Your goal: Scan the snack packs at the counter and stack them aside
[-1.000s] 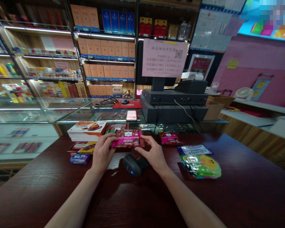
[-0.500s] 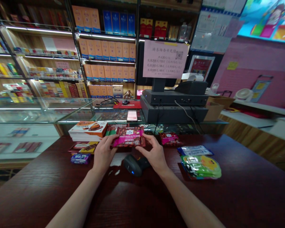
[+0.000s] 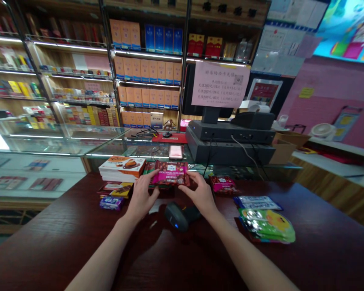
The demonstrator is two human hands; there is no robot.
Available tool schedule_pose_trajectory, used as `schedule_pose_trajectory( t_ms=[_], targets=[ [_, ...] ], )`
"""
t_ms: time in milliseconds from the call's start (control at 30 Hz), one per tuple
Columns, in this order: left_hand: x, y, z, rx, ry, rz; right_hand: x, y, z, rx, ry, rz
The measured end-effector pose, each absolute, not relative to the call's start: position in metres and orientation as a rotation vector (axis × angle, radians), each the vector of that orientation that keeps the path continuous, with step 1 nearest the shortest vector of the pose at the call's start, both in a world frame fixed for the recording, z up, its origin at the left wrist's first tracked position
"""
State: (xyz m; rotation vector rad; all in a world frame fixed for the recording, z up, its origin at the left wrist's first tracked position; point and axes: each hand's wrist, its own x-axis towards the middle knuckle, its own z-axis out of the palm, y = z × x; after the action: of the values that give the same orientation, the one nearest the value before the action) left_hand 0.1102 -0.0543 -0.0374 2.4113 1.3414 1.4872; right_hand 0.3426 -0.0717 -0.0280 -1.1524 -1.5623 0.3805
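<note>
Beside the small purple packet point(image 3: 111, 203), the left hand point(image 3: 142, 198), its thumb spread clear, touches the left end of the chocolate packet point(image 3: 171, 173), which is raised beyond the scanner point(image 3: 177, 217). The right hand point(image 3: 202, 195) pinches its right end. The step looks like handling this packet; moving it would call for closing the left thumb.

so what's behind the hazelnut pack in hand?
Left of the hazelnut pack, part of a green package shows behind it; past its top edge, the glass counter. Whatever sits directly behind the pack is covered, including how far the green package extends.
</note>
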Motion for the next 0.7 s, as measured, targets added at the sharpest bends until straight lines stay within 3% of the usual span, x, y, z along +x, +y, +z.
schedule_pose_trajectory(
  t_ms=[233,500,700],
  targets=[
    [0.106,-0.047,-0.043,2.312,1.408,1.530,0.322,-0.042,-0.021,-1.181,-1.595,0.355],
    [0.099,-0.039,-0.048,2.473,1.703,1.272,0.300,-0.016,-0.029,-1.287,-1.647,0.287],
    [0.099,-0.031,-0.056,2.501,1.719,1.274,0.298,-0.003,-0.035,-1.332,-1.676,0.283]
  ],
)
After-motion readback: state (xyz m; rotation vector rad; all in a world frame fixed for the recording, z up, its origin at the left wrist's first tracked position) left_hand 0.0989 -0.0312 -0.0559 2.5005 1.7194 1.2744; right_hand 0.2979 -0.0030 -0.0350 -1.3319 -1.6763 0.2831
